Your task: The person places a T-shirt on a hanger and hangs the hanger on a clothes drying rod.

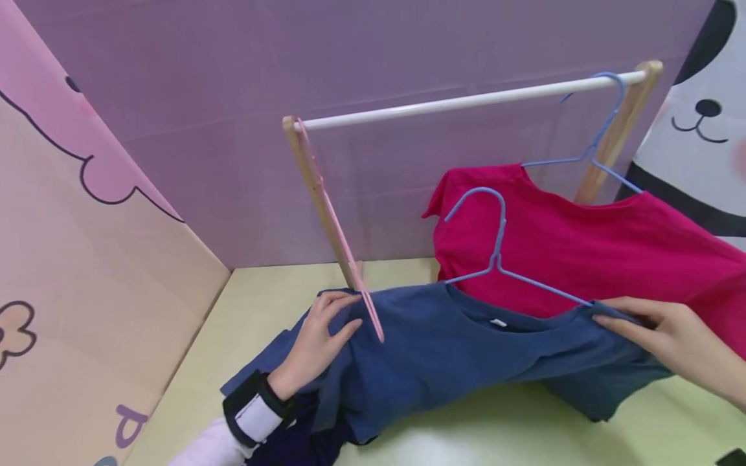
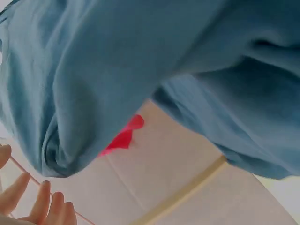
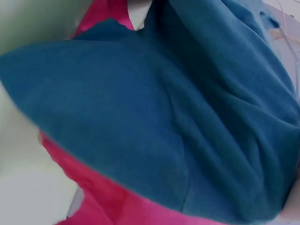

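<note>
A blue shirt (image 1: 431, 349) hangs on a blue hanger (image 1: 498, 252), its hook upright above the neckline. At the shirt's right shoulder, my right hand (image 1: 670, 330) pinches the cloth and the hanger's end between thumb and fingers. My left hand (image 1: 317, 336) lies at the left shoulder, fingers fairly straight against the cloth beside a pink hanger (image 1: 344, 239). In the left wrist view the fingers of my left hand (image 2: 40, 206) are spread below the blue cloth (image 2: 103, 84). Blue cloth (image 3: 140, 117) fills much of the right wrist view.
A rack with a white rail (image 1: 466, 102) and wooden posts stands behind. The pink hanger hangs at its left end; a red shirt (image 1: 524, 246) on another blue hanger (image 1: 600, 139) hangs at the right. Dark cloth (image 1: 309, 433) lies under the left sleeve.
</note>
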Demonstrator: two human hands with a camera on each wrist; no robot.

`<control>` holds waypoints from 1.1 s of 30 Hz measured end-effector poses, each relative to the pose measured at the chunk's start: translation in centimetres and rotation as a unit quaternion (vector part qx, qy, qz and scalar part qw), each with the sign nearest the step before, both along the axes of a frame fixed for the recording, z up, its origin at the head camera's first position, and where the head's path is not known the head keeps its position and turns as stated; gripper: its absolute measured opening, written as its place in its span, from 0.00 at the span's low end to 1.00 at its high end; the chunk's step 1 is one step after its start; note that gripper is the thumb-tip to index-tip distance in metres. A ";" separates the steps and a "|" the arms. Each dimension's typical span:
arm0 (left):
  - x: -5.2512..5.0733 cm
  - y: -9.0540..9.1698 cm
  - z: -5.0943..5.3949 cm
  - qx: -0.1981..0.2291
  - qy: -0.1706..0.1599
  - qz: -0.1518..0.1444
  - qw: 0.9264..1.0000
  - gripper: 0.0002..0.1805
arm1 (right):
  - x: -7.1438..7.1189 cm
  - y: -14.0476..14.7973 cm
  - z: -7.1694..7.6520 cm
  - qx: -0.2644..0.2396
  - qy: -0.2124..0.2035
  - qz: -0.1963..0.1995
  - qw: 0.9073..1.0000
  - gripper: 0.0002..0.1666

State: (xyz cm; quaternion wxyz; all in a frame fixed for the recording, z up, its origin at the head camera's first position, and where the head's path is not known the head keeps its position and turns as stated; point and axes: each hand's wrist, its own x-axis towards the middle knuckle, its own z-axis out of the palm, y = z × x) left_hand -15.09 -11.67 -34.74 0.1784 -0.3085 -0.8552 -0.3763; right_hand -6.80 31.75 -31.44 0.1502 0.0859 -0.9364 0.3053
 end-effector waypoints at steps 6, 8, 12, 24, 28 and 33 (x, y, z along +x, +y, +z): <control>0.0 -1.3 -0.3 0.006 -0.007 0.030 1.000 0.18 | -0.9 0.5 2.8 -0.002 0.013 -0.088 0.996 0.13; 0.0 -1.5 -0.3 0.011 -0.014 0.033 0.999 0.17 | -1.1 0.9 3.6 -0.009 0.031 -0.100 0.994 0.11; -0.1 -1.8 -0.5 0.009 -0.021 0.038 0.999 0.16 | -2.1 1.8 5.1 -0.079 0.052 -0.081 0.992 0.17; -0.3 -3.0 -1.5 0.019 -0.032 0.053 0.998 0.16 | -5.4 4.6 8.5 -0.156 0.088 -0.140 0.974 0.27; -0.2 -3.2 -1.7 0.016 -0.045 0.058 0.997 0.16 | -5.8 4.3 8.5 -0.161 0.099 -0.135 0.973 0.30; 0.0 -3.7 -2.0 0.007 -0.062 0.061 0.996 0.16 | -5.7 3.9 7.9 -0.184 0.069 -0.148 0.969 0.26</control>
